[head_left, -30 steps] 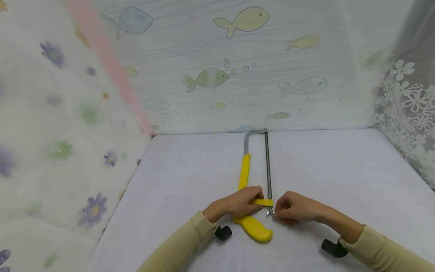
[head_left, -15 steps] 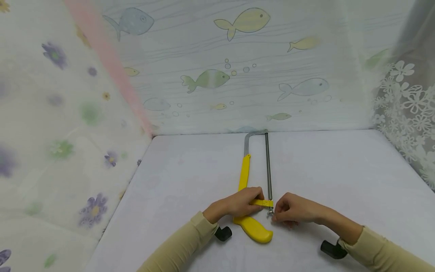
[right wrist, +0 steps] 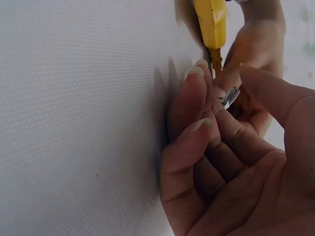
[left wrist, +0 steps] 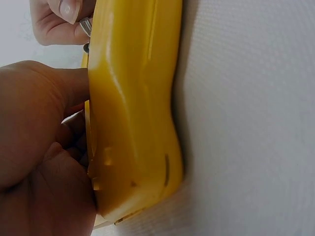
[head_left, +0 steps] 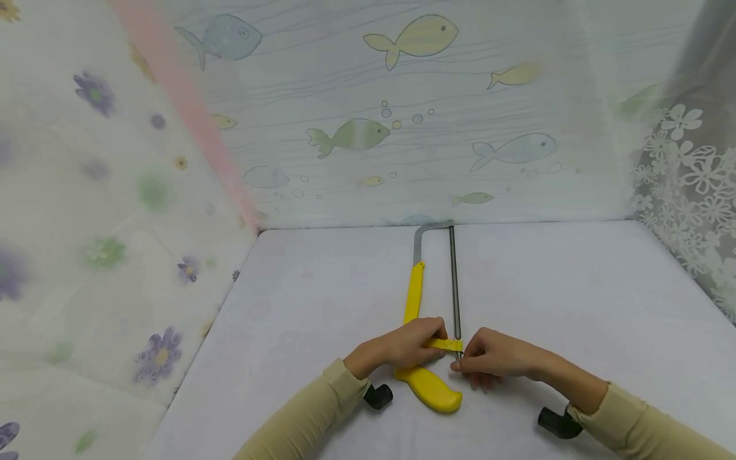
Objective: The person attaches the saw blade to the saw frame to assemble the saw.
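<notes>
A hacksaw (head_left: 434, 391) with a yellow handle and grey metal front frame lies on the white table, its blade (head_left: 454, 281) on the right side. My left hand (head_left: 409, 342) grips the saw's yellow frame just above the handle, fingers at the short yellow arm (head_left: 444, 344) that carries the blade's near end. At that end sits a small silver wing nut (right wrist: 230, 97). My right hand (head_left: 500, 355) has curled fingers and thumb around the wing nut, which the head view mostly hides. In the left wrist view the yellow handle (left wrist: 130, 113) covers part of the left fingers.
Black wrist-worn pieces, one by the left wrist (head_left: 378, 397) and one by the right (head_left: 558, 423), hang close to the table. The far end of the saw reaches the fish-printed curtain (head_left: 351, 134) at the table's back edge. A flowered curtain (head_left: 103, 249) borders the left.
My right thumb and fingers have shifted slightly left, over the wing nut, which has turned and is now covered in the head view. The left hand and hacksaw stay put.
</notes>
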### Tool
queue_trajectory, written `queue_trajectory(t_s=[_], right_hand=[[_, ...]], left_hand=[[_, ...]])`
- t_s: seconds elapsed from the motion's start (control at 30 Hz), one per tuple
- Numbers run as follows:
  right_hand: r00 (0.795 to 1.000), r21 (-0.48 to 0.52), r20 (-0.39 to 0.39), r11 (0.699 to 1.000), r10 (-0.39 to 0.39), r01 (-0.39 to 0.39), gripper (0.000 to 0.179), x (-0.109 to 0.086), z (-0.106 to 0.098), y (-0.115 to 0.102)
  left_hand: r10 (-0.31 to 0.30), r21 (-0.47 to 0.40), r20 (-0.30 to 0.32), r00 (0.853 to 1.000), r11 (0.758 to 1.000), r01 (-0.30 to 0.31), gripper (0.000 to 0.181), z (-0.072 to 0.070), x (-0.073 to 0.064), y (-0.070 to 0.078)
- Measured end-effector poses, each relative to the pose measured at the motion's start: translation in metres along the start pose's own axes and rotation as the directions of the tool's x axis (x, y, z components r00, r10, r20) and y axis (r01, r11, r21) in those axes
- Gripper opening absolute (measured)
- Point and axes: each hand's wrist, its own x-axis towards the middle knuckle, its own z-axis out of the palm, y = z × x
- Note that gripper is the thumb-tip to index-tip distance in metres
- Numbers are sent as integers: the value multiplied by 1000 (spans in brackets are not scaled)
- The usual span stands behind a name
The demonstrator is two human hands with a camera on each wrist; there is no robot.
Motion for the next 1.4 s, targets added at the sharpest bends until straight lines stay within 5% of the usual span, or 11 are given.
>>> queue_trajectory(t_s=[1.4], right_hand=[[1000,-22,-18,1000,-18,18,17,-6,-2,6]], left_hand=[[-1,2,7,1000,1000,1,12,1,1,-1]])
